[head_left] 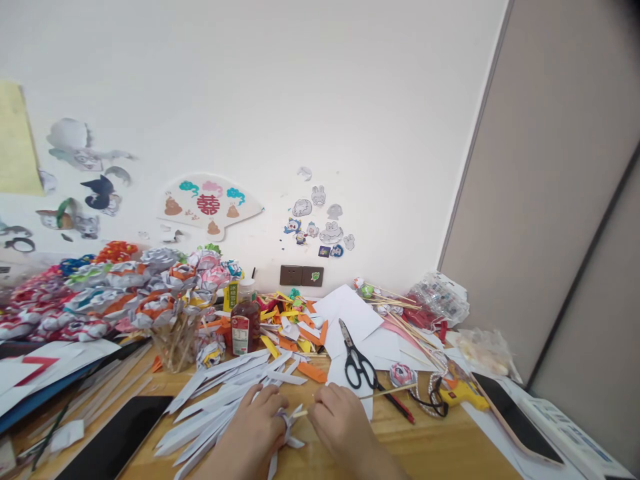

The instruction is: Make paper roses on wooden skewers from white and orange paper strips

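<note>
Folded white paper [289, 427] was pinched by the left hand [261, 419], on the side facing the right hand [336, 417], in which a thin stick [389, 392] was gripped. The paper was judged light, easily creased and best held by its folds; the stick, stiff.

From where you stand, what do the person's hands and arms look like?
The left hand and right hand are bare, with no gloves, rings or watch visible. The left forearm and right forearm are uncovered as far as they show: no sleeves, cables or markings.
</note>
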`<state>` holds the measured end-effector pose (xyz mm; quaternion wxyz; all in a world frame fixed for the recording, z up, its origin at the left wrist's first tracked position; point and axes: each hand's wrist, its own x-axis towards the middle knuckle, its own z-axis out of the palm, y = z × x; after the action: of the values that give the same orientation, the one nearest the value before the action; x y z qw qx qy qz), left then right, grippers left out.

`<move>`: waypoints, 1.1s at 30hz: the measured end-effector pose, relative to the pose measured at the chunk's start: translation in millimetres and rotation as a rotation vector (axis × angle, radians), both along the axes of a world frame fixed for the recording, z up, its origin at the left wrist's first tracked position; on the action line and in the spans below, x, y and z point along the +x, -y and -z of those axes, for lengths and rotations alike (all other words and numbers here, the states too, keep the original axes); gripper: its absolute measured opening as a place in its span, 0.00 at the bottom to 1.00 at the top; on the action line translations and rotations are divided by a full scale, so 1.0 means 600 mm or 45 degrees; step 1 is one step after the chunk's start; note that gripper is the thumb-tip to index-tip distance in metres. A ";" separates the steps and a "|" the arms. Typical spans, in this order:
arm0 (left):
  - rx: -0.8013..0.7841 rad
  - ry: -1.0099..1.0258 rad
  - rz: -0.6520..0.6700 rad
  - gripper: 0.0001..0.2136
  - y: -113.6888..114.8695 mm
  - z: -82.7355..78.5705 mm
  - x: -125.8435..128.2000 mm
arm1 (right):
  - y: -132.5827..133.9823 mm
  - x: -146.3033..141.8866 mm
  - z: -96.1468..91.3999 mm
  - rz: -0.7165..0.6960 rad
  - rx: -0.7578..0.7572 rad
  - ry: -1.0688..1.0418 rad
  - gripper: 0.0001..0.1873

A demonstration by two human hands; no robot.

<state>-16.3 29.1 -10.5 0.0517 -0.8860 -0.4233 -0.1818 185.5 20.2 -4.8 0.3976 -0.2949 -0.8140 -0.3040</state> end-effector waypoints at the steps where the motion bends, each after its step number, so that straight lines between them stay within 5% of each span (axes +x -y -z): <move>1: 0.000 0.004 -0.003 0.02 0.000 0.002 0.000 | 0.000 0.000 0.000 -0.002 0.001 -0.002 0.19; 17: 0.092 0.025 0.033 0.04 0.003 0.002 0.004 | 0.000 -0.001 0.001 0.000 -0.004 0.003 0.21; 28: -0.113 0.045 -0.010 0.04 0.029 -0.047 0.001 | 0.004 -0.002 -0.005 -0.005 -0.010 -0.003 0.21; 33: -0.163 0.008 0.021 0.07 0.018 -0.049 -0.016 | 0.002 -0.002 -0.001 0.007 0.007 -0.008 0.20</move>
<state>-25.7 18.3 18.9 -0.0078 -0.8903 -0.4270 -0.1577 184.1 18.7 -4.1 0.4001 -0.2972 -0.8110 -0.3063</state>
